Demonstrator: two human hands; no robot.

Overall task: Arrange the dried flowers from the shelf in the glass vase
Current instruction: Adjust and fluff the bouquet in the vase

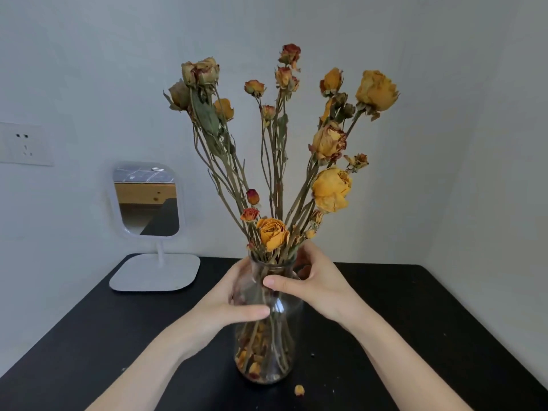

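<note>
Dried flowers (330,189) fanned in glass vase (275,351) | left hand (225,304) grips vase body from 9 o'clock | right hand (320,283) grips neck from 3 o'clock | mirror (148,200) at 10 o'clock

Centre of counter (89,336): glass vase (268,345) upright, dried flowers (275,143) in it, heads fanned above rim. Left hand (225,301) holds vase's left side, right hand (317,280) its neck on the right. Mirror (148,200) back-left on counter; wall socket (25,143) further left. Petal (299,390) on counter just front-right of vase.
</note>
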